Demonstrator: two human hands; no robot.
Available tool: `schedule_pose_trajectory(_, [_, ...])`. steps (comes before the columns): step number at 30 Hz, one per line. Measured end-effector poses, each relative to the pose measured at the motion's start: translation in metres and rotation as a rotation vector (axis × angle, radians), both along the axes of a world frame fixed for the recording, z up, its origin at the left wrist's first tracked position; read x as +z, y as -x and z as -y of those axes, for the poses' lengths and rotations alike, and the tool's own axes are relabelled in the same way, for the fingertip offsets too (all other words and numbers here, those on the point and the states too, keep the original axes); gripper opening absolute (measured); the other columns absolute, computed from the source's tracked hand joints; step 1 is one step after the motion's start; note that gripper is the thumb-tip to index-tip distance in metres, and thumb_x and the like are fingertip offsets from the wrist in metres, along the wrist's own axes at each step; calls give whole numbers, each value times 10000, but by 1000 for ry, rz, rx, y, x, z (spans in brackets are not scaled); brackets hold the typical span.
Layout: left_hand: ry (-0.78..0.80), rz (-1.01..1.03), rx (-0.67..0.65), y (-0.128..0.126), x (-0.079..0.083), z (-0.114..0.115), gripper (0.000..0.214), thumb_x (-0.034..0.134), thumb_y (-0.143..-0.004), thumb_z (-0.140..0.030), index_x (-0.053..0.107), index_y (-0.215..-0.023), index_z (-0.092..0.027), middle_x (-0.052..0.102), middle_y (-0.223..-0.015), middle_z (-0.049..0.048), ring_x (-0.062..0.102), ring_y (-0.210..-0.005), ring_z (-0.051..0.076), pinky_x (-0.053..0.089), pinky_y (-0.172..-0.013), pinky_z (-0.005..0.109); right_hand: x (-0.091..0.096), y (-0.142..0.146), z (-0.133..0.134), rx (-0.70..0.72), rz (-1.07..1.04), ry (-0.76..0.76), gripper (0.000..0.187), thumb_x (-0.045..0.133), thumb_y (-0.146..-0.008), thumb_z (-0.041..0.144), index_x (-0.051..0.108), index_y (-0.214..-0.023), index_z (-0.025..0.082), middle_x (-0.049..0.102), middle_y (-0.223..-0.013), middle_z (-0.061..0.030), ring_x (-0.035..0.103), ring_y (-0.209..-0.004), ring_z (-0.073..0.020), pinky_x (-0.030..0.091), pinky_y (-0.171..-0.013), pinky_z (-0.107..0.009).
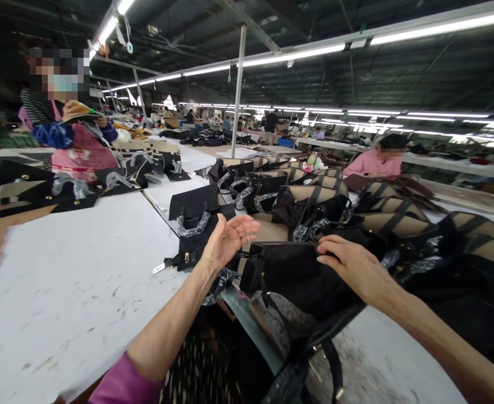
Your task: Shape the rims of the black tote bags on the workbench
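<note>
In the head view a black handbag (pixel 293 275) lies in front of me at the table's edge, its upper rim turned toward the far side. My right hand (pixel 350 264) pinches that rim between thumb and fingers near its right end. Held above the bag's left end, my left hand (pixel 232 238) is open, fingers stretched out and palm turned to the right, with nothing in it. Just beyond it is another black bag (pixel 194 224) with a plastic-wrapped handle (pixel 193 225). A dark strap and handle (pixel 335 365) hang at the near edge.
Many black and beige bags (pixel 390 219) crowd the table on the right. White paper (pixel 91 286) covers the left table, with more bags (pixel 40 188) along its far side. A person (pixel 78 134) stands at far left; another in pink (pixel 375 163) sits at right. A metal post (pixel 238 90) rises mid-table.
</note>
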State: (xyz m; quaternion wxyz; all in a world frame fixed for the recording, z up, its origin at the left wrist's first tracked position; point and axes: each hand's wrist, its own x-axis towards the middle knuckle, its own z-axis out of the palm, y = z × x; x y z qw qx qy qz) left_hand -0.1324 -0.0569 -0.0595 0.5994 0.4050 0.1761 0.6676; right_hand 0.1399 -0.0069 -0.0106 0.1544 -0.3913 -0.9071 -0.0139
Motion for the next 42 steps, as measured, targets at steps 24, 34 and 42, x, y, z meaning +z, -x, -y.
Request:
schedule_pose_trajectory(24, [51,-897,342,-19,1,0,274,605,-700,-299,627,-928,-147,627,-918,33,552,-865,179,404,-811,257,15,-11,14,16,-33,193,208,430,-797,227,531,-619,194,515,-1150,-4,532,-936,-162,380,-815,-294])
schedule_pose_trajectory(34, [65,-863,284,-19,2,4,281,631,-677,-295,644,-911,-139,640,-893,34,555,-871,193,412,-817,270,7,-2,3,-179,-67,130,203,439,-772,229,467,-575,186,579,-743,18,524,-629,-117,353,-603,-239])
schedule_pose_trajectory(42, [-97,-1067,410,-20,2,4,289,617,-706,-345,650,-936,-173,658,-938,43,587,-873,204,433,-820,287,11,1,7,-258,32,42,187,471,-787,226,505,-608,183,571,-697,21,513,-629,-110,315,-573,-222])
